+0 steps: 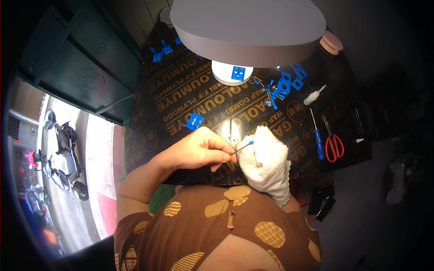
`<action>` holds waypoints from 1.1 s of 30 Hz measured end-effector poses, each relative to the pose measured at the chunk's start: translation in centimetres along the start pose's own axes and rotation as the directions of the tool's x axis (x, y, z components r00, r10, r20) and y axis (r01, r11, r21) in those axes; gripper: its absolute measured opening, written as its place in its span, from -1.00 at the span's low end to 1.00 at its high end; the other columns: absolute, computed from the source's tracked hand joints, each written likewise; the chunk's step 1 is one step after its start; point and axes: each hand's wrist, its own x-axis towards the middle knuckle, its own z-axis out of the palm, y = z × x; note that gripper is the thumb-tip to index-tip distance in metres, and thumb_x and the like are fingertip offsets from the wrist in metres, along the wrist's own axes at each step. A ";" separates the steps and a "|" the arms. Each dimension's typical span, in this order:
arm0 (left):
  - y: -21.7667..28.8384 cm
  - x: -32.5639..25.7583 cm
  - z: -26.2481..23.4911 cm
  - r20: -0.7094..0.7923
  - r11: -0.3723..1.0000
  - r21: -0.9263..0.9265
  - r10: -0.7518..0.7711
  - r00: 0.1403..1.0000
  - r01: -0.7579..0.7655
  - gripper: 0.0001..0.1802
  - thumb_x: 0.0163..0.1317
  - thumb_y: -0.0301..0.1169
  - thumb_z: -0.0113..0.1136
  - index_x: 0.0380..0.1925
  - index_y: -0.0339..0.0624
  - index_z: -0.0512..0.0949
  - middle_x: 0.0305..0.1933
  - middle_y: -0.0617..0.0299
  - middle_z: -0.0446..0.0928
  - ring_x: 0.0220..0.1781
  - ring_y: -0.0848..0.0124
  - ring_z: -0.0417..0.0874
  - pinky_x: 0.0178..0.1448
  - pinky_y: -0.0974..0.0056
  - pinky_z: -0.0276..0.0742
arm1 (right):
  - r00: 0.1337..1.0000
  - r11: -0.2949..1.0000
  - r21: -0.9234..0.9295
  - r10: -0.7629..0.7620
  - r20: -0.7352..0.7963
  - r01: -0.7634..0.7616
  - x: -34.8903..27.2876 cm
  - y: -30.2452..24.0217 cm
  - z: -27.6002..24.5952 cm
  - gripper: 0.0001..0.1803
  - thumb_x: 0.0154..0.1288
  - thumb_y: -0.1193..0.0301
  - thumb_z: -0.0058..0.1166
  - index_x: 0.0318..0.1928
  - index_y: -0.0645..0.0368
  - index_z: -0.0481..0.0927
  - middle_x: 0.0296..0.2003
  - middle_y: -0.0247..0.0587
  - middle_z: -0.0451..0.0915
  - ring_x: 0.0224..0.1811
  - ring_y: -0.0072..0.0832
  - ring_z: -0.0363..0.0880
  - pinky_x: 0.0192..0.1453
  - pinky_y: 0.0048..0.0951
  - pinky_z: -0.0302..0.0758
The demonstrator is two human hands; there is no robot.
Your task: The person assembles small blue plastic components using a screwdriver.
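My left hand [205,149] pinches a thin dark rod with a blue tip [246,145] between thumb and fingers, close to the table's near edge. The rod slants up to the right, its blue end in front of a white cloth [264,169]. That cloth covers most of my right hand [281,143], which seems closed on it; the fingers are largely hidden. Whether the rod touches the cloth is hard to make out. Just beyond my left hand lies a flat blue plastic piece [195,121].
A lamp [248,27] overhangs the dark printed plywood table [162,104]; another blue piece [238,73] rests on its white base. Blue parts and small metal pieces [273,95] are piled behind. At right lie a white-bodied tool [314,95], blue-handled screwdriver [319,144] and red-handled scissors [334,148].
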 end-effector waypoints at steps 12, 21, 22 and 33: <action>-0.9 0.0 0.3 -0.100 0.998 0.044 0.050 0.994 -0.046 -0.84 0.17 -0.59 0.22 -0.24 -0.39 0.66 -0.48 0.22 0.62 -0.52 0.61 0.52 -0.42 0.49 0.46 | 0.998 0.999 -0.037 0.038 -0.056 -0.040 -0.4 1.1 0.5 -0.91 0.14 0.57 0.11 -0.32 0.33 0.54 -0.47 -0.04 0.55 -0.51 -0.13 0.53 -0.40 -0.28 0.46; -0.6 -0.5 1.2 -0.201 0.966 0.248 0.120 0.972 -0.068 -0.84 0.17 -0.55 0.26 -0.25 -0.38 0.67 -0.39 0.19 0.67 -0.47 0.60 0.58 -0.35 0.47 0.52 | 0.999 0.995 -0.102 0.001 -0.052 -0.006 -1.2 2.2 0.8 -0.85 0.15 0.56 0.09 -0.25 0.36 0.53 -0.46 -0.09 0.57 -0.49 -0.15 0.55 -0.35 -0.32 0.48; -0.7 -0.5 1.3 -0.222 0.943 0.320 0.174 0.959 -0.097 -0.85 0.16 -0.55 0.26 -0.26 -0.37 0.67 -0.39 0.18 0.68 -0.46 0.59 0.59 -0.35 0.46 0.53 | 0.999 0.995 -0.103 0.001 -0.052 -0.006 -1.2 2.1 0.7 -0.85 0.15 0.56 0.09 -0.25 0.36 0.53 -0.46 -0.09 0.57 -0.49 -0.15 0.55 -0.35 -0.32 0.48; -0.6 -0.9 2.6 -0.098 0.462 0.843 0.633 0.768 -0.273 -0.83 0.00 -0.59 0.30 -0.35 -0.25 0.63 -0.56 0.14 0.54 -0.54 0.28 0.60 -0.46 0.30 0.51 | 0.996 0.996 -0.011 0.091 -0.002 -0.091 -0.7 1.0 0.3 -0.77 0.09 0.53 0.09 -0.21 0.34 0.54 -0.31 0.04 0.55 -0.32 -0.03 0.56 -0.23 -0.21 0.54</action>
